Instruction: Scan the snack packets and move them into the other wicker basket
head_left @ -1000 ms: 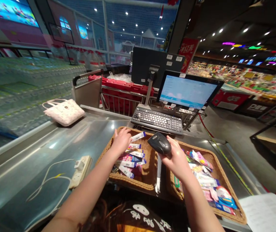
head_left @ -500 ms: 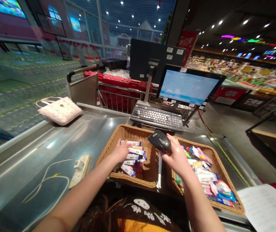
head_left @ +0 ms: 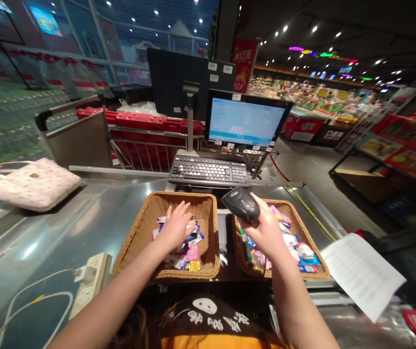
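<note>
Scanner [head_left: 241,203], black, is gripped in right hand [head_left: 266,228]; packets [head_left: 192,252] in left basket [head_left: 140,235] are partly covered by left hand [head_left: 175,225], fingers spread.

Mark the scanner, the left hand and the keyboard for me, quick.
Scanner [head_left: 241,204]: head view, on the middle of its black body.
Left hand [head_left: 175,225]: head view, on the back of the hand.
Keyboard [head_left: 208,170]: head view, on the middle of its keys.
</note>
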The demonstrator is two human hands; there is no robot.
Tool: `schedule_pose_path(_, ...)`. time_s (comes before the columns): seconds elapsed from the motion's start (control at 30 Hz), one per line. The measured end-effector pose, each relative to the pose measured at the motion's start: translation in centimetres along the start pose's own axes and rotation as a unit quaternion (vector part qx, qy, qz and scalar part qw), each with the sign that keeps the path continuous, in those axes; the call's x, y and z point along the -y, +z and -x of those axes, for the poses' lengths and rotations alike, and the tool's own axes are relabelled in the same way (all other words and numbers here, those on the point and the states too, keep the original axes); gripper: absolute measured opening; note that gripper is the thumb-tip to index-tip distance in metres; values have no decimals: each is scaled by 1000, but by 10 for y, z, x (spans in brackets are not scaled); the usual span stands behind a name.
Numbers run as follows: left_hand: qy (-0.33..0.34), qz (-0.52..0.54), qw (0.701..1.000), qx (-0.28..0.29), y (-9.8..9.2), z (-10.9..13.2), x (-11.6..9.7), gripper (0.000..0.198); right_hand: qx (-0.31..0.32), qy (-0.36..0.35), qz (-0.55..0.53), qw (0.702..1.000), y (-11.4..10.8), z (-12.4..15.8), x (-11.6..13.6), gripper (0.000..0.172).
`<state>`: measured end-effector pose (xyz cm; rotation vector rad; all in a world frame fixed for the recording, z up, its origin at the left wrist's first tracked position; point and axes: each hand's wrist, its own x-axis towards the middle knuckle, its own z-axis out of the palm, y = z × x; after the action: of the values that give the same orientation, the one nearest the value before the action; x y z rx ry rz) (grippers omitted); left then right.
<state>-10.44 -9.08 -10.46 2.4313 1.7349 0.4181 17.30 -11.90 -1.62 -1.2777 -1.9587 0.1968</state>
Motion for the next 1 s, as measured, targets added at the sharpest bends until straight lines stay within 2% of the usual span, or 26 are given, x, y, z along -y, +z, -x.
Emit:
schedule_pose_path(0.17, 103, 39, 994, 6, 2, -33, -61, 28, -86, 36, 70, 993, -40, 12, -28, 40)
schedule_pose_path(0.3, 168, 57, 984, 12, 13, -60, -113, 39, -134, 69, 114, 982, -69, 24, -48, 39)
schedule_pose_path(0.47, 268, 72, 960, 42, 39, -90, -179, 37, -161, 98, 128, 974, -95, 36, -65, 32)
schedule_pose_path(0.6, 302, 65, 947, 85, 69, -112, -223, 26, -165, 98, 116, 975, -109, 44, -78, 30)
schedule_pose_path(0.77, 333, 71, 935, 98, 105, -131, -253, 28, -168, 109, 118, 973, -121, 53, -93, 40)
schedule_pose_path(1.0, 352, 24, 931, 90, 139, -137, -262, 22, -177, 128, 111, 969, -130, 60, -110, 45)
